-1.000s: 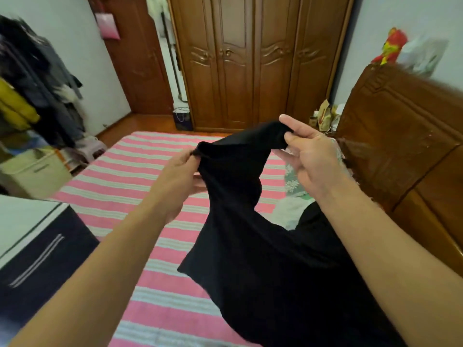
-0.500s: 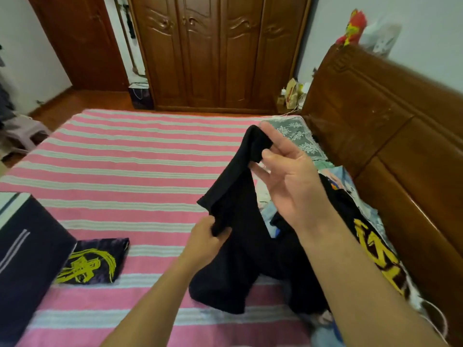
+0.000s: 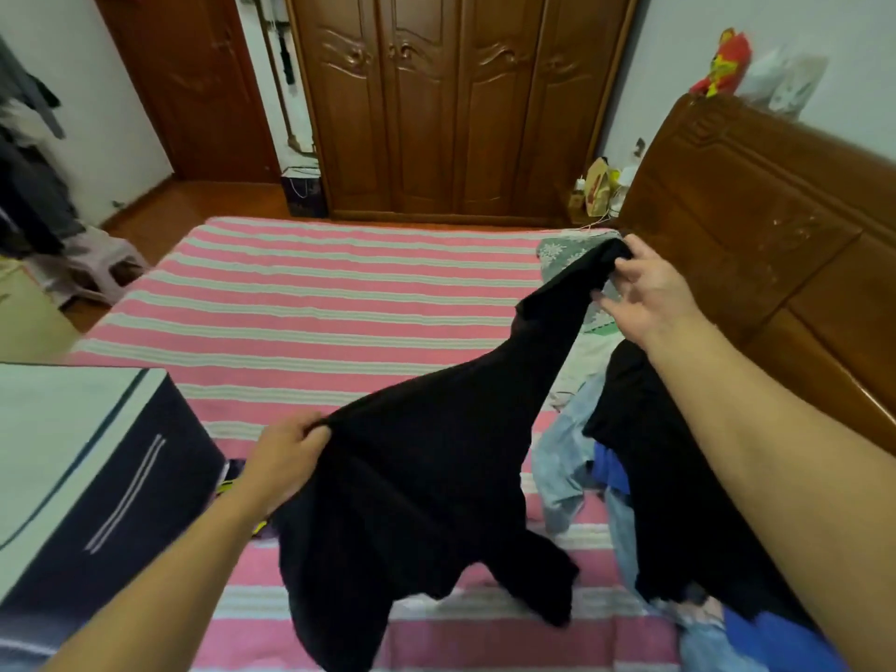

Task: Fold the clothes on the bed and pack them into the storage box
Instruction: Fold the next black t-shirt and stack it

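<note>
A black garment hangs stretched above the pink striped bed. My left hand grips one corner of it low near the bed's front. My right hand pinches the other end, raised toward the headboard. A heap of unfolded clothes, with light blue denim, bright blue cloth and another black piece, lies on the bed under my right arm. The dark navy storage box with a white top stands at the left. A folded black item with yellow print is mostly hidden behind my left wrist.
A wooden headboard runs along the right side. A tall wooden wardrobe stands beyond the bed's far end. Hanging clothes and a small stool are at the left wall.
My hands have drawn apart: the right went up and out toward the headboard, the left moved left, and the black garment is now spread wide between them. The view also tilted up.
</note>
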`<state>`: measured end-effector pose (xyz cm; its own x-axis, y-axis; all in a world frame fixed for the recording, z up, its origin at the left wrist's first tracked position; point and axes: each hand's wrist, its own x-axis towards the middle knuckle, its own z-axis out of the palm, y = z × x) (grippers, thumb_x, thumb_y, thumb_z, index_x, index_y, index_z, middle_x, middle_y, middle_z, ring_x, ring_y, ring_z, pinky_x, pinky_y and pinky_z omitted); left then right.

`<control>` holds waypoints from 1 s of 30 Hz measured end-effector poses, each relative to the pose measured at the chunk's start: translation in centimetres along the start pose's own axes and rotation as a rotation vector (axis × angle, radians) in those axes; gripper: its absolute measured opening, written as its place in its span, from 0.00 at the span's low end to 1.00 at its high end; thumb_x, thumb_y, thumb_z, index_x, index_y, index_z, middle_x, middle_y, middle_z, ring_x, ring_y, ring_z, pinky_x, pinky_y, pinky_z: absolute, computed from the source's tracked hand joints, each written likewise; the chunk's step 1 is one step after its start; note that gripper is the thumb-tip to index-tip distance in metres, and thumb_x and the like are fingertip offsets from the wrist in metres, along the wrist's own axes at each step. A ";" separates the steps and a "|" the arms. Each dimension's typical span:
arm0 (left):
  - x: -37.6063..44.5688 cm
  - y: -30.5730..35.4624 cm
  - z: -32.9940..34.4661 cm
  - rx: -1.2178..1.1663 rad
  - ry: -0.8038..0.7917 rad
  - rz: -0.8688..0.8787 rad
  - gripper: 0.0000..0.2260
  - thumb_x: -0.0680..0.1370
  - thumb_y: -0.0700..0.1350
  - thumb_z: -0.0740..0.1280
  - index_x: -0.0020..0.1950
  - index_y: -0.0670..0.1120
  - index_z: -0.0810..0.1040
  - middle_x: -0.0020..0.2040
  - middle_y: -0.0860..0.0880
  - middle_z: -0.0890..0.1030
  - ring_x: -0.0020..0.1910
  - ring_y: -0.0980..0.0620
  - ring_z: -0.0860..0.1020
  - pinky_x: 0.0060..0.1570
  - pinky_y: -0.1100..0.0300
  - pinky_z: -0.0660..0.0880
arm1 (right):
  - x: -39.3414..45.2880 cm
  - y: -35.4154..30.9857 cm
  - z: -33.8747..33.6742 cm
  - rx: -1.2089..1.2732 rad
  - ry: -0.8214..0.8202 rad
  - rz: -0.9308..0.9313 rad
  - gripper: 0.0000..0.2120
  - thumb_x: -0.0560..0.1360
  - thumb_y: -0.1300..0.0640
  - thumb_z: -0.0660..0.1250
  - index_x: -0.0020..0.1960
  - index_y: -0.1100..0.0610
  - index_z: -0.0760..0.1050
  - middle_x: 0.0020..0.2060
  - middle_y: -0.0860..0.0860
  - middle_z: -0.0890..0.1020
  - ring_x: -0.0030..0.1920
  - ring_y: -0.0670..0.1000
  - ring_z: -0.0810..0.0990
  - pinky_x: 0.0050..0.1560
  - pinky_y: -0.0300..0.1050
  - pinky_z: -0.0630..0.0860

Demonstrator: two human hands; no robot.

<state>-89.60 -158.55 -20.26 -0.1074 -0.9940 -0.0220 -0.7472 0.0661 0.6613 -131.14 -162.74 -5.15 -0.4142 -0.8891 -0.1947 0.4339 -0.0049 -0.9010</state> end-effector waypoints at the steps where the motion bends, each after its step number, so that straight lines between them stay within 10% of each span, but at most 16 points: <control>1: 0.4 1.0 -2.4 -0.030 0.073 -0.001 0.11 0.77 0.42 0.65 0.35 0.44 0.72 0.32 0.50 0.72 0.33 0.51 0.70 0.33 0.63 0.63 | 0.7 -0.6 0.9 0.000 -0.008 0.004 0.25 0.81 0.70 0.53 0.72 0.53 0.70 0.68 0.54 0.74 0.70 0.55 0.72 0.74 0.63 0.62; 7: 0.4 5.2 -15.1 0.242 0.035 0.188 0.11 0.77 0.37 0.70 0.44 0.49 0.69 0.39 0.47 0.75 0.37 0.46 0.72 0.38 0.51 0.71 | 4.0 -8.7 8.4 0.407 -0.141 -0.040 0.21 0.79 0.66 0.56 0.71 0.57 0.71 0.66 0.56 0.78 0.65 0.57 0.76 0.70 0.65 0.66; 10: -0.1 5.2 -17.6 0.308 -0.016 0.021 0.17 0.74 0.31 0.63 0.53 0.53 0.75 0.42 0.43 0.78 0.30 0.50 0.78 0.34 0.51 0.75 | 4.1 -10.1 10.0 0.560 -0.163 -0.093 0.20 0.79 0.65 0.57 0.70 0.59 0.71 0.62 0.58 0.81 0.64 0.60 0.77 0.68 0.66 0.68; 13: -1.1 3.7 -17.8 0.416 0.034 -0.118 0.13 0.76 0.33 0.63 0.40 0.49 0.81 0.40 0.46 0.82 0.29 0.50 0.82 0.34 0.54 0.80 | 3.7 -9.1 9.4 0.583 -0.176 -0.065 0.21 0.79 0.64 0.57 0.71 0.58 0.70 0.61 0.58 0.82 0.64 0.60 0.77 0.70 0.64 0.68; 17: -2.8 3.0 -13.7 0.243 0.064 -0.144 0.13 0.78 0.37 0.66 0.38 0.53 0.78 0.41 0.51 0.80 0.40 0.51 0.79 0.39 0.59 0.72 | 1.1 -5.1 8.0 0.195 -0.248 0.027 0.13 0.82 0.62 0.59 0.63 0.56 0.76 0.52 0.54 0.86 0.59 0.52 0.81 0.68 0.57 0.73; 22: -2.2 5.3 -3.9 -0.180 -0.097 -0.127 0.16 0.81 0.44 0.69 0.68 0.50 0.74 0.60 0.51 0.78 0.54 0.56 0.79 0.42 0.67 0.76 | -5.3 5.0 7.8 -0.551 -0.365 -0.050 0.12 0.77 0.68 0.68 0.49 0.53 0.85 0.51 0.53 0.86 0.52 0.49 0.85 0.55 0.42 0.81; 27: -0.4 9.8 2.5 -0.373 -0.183 -0.011 0.33 0.78 0.50 0.72 0.79 0.56 0.61 0.69 0.53 0.71 0.67 0.53 0.72 0.61 0.59 0.73 | -7.6 3.7 8.3 -0.617 -0.402 -0.169 0.11 0.77 0.66 0.70 0.45 0.52 0.86 0.46 0.48 0.87 0.53 0.50 0.85 0.62 0.47 0.78; 30: 1.3 9.4 3.3 -0.358 -0.161 -0.028 0.29 0.80 0.47 0.71 0.78 0.53 0.64 0.68 0.50 0.74 0.64 0.51 0.76 0.55 0.62 0.75 | -5.8 2.3 7.0 -0.643 -0.327 -0.201 0.12 0.79 0.68 0.66 0.50 0.55 0.85 0.48 0.50 0.87 0.52 0.49 0.85 0.61 0.47 0.79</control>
<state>-98.88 -158.95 -16.55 -0.2130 -0.9666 -0.1424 -0.4785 -0.0239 0.8778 -122.12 -160.78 -3.43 -0.1332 -0.9906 0.0323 -0.2197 -0.0022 -0.9756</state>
